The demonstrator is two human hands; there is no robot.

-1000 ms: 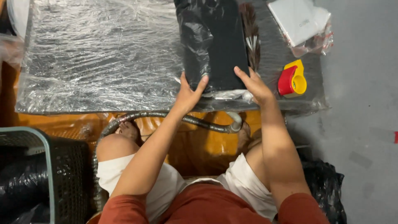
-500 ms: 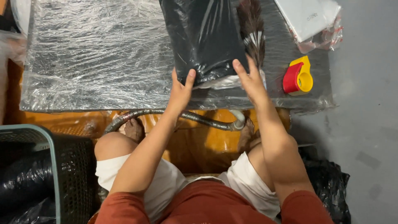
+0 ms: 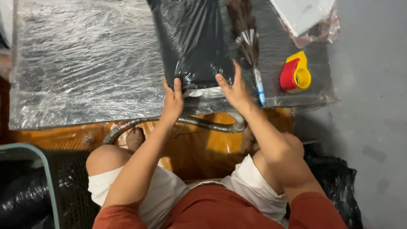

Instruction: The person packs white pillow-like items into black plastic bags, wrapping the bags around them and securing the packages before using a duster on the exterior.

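Two bare hands are at work at the near edge of the desk (image 3: 63, 114), which is covered in clear plastic film. Nearest the camera sit the person's red shirt and white shorts, with a dark mesh basket (image 3: 63, 186) at near left and a black plastic bag (image 3: 339, 191) at near right. A flexible metal hose (image 3: 199, 123) curves across the orange floor just below the desk edge.

The left hand (image 3: 171, 101) lies flat, fingers extended, on the near left corner of the black plastic-wrapped package (image 3: 193, 42); it presses and does not clench. The right hand (image 3: 235, 91) is likewise open, fingers spread, on the near right corner. Neither hand closes around the package.

Compared with a second ago, the package has moved away from the person: its near edge, then close to the desk edge, now lies further in, and its far end runs out of view at the top. Both arms have stretched forward with it. A white layer shows under its near edge, between the hands. Judgement: the package is being slid flat along the film, not lifted.

Just right of the package lies a feather duster (image 3: 248, 42) with a blue handle, touching the right hand's side. Further right stands a red and yellow tape dispenser (image 3: 295, 73), and at far right a white packet (image 3: 305, 15) in clear wrap.
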